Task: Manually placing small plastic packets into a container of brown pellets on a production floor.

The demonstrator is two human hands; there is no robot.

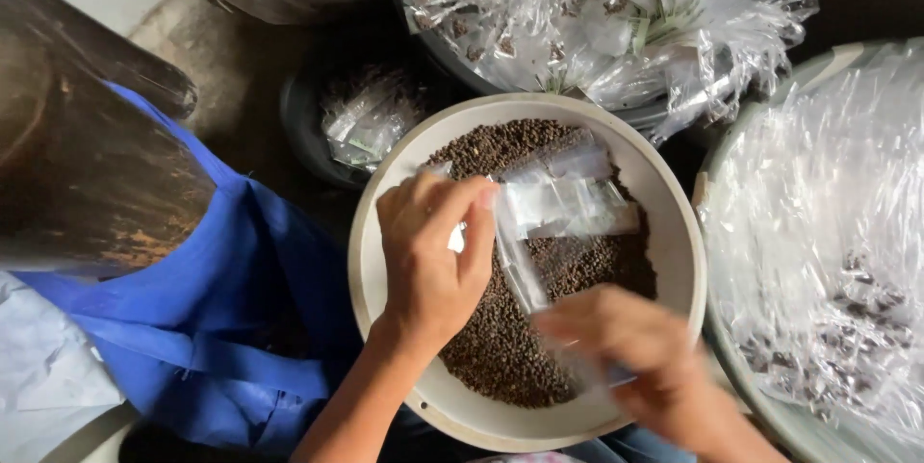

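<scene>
A cream round bowl (674, 261) full of small dark brown peppercorn-like grains (500, 347) lies below me. My left hand (433, 251) hovers over the bowl's middle, fingers pinched on the top of a small clear plastic bag (520, 266). My right hand (640, 352), blurred by motion, is at the bowl's lower right and grips the lower end of the same bag. Several more clear empty bags (568, 198) lie on the grains at the upper right of the bowl.
A dark tub (409, 1) with filled clear packets stands behind the bowl. A small dark bowl (308, 131) holds a few packets. A large basin (731, 150) of plastic bags is at right. Blue cloth (250, 299) and a dark wooden object (87, 165) lie at left.
</scene>
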